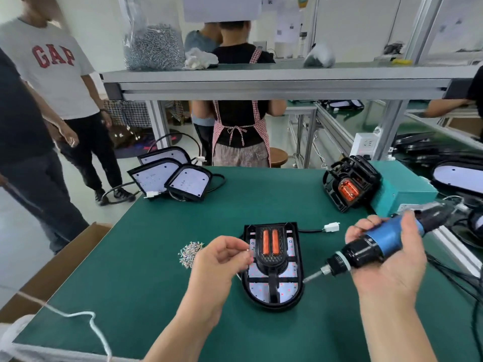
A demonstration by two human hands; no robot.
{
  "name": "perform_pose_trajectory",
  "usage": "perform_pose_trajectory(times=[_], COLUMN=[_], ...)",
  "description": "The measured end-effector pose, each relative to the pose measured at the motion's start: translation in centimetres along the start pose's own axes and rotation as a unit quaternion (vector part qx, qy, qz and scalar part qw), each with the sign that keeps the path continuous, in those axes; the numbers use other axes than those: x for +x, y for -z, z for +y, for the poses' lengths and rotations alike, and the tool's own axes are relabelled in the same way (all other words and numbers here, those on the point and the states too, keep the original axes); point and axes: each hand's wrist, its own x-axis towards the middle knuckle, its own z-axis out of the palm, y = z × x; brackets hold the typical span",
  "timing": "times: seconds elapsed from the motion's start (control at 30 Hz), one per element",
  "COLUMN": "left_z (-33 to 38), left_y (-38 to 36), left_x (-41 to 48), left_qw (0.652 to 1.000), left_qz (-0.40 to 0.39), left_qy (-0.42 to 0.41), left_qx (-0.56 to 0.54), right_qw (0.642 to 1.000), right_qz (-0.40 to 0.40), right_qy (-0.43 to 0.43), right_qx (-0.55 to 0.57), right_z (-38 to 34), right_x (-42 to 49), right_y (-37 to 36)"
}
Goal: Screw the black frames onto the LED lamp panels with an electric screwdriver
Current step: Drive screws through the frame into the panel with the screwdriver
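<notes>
Pinching a screw point(247, 250) in my left hand point(222, 259) beside the black frame point(271, 259), which lies on its LED lamp panel point(261, 290) mid-table point(156, 296), I grip the electric screwdriver point(376, 244) in my right hand point(389, 267); next, I judge, screw must meet bit squarely.

On the green desk point(146, 296) an LED lamp panel point(287, 276) lies with a black frame point(271, 262) set on it; the left grip point(222, 257), at the panel's 9 o'clock edge, pinches a small screw point(247, 250) between thumb and forefinger; the right grip point(386, 262), at 3 o'clock, curls round a blue-and-black electric screwdriver point(376, 244), its bit angled toward 8 o'clock, tip at the frame's right rim; loose screws point(189, 254) are heaped at 9 o'clock; a white connector point(332, 227) lies at 2 o'clock; bare panels point(170, 178) are stacked at 10 o'clock; spare frames point(350, 181) lean on a teal box point(402, 189) at 1 o'clock.
</notes>
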Motion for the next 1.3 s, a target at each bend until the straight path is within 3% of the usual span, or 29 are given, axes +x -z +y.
perform_pose_trajectory(times=[0.2, 0.67, 1.03, 1.17, 1.3], left_z=[0.3, 0.2, 0.0, 0.0, -0.3], left_y=[-2.0, -2.8, -2.9, -3.0, -3.1], left_x=[-1.5, -1.7, -1.7, -1.9, -2.3], left_qw=[0.989, 0.947, 0.95, 0.965, 0.967], left_qz=[-0.052, -0.072, -0.064, -0.058, -0.067], left_qy=[0.084, 0.163, 0.154, 0.118, 0.118], left_qx=[-0.111, -0.268, -0.263, -0.227, -0.218], right_qw=[0.992, 0.982, 0.98, 0.966, 0.945], right_qz=[-0.063, -0.073, -0.066, -0.134, -0.126], right_qy=[-0.037, 0.014, 0.017, 0.033, 0.084], right_qx=[-0.1, -0.173, -0.185, -0.218, -0.29], right_z=[-1.4, 0.6, 0.7, 0.0, -0.2], right_x=[0.7, -1.3, -1.9, -1.9, -1.9], right_y=[-1.5, -3.6, -3.5, -3.1, -2.9])
